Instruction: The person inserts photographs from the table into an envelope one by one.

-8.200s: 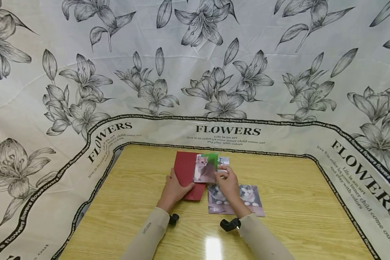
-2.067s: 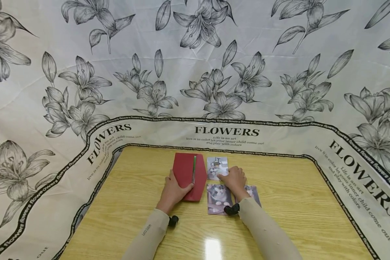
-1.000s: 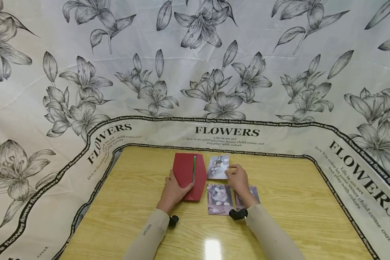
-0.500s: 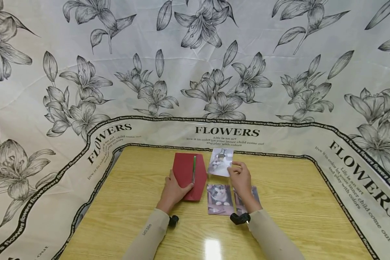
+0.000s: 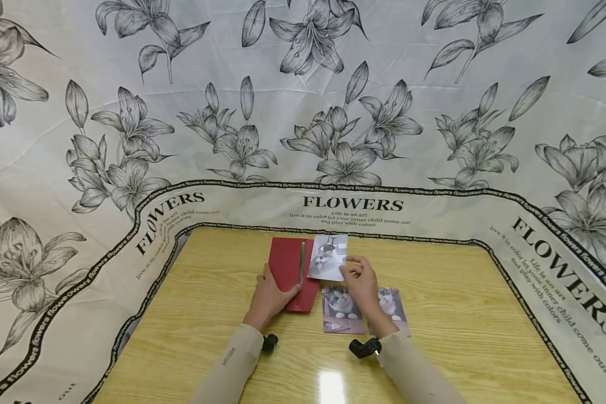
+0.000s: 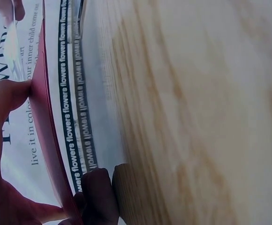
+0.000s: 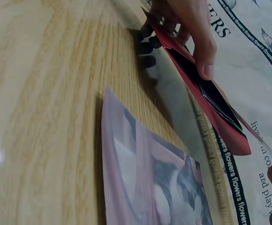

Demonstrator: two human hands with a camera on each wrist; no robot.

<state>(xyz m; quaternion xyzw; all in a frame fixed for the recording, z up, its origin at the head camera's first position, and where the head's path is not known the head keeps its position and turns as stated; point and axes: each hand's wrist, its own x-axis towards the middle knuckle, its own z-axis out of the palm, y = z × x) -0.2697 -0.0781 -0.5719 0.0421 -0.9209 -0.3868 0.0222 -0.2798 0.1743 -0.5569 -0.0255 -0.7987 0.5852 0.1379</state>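
My left hand [image 5: 270, 294] holds a red envelope [image 5: 285, 261], thumb on its face near the opening and fingers on the underside. A narrow green-edged strip shows in the slit. In the right wrist view the envelope [image 7: 230, 138] gapes, with something dark inside. Between thumb and fingertips my right hand [image 5: 361, 283] pinches the right edge of a cat photo [image 5: 328, 258]. This photo overlaps the envelope's right-hand flap, its left edge just right of the slit. Two more cat photos lie below: a left one [image 5: 340, 314] and a right one [image 5: 391, 308], partly hidden by my right hand and wrist.
The wooden table [image 5: 207, 280] extends to both sides of the hands. A white flower-print cloth [image 5: 353, 210] rises right behind the table's far edge. Small black cameras [image 5: 365, 348] sit on both wrists.
Earlier, a photo with a green background went into the envelope. My right hand then picked the cat photo off the table, raised it and brought it left over the flap. My left hand stayed put.
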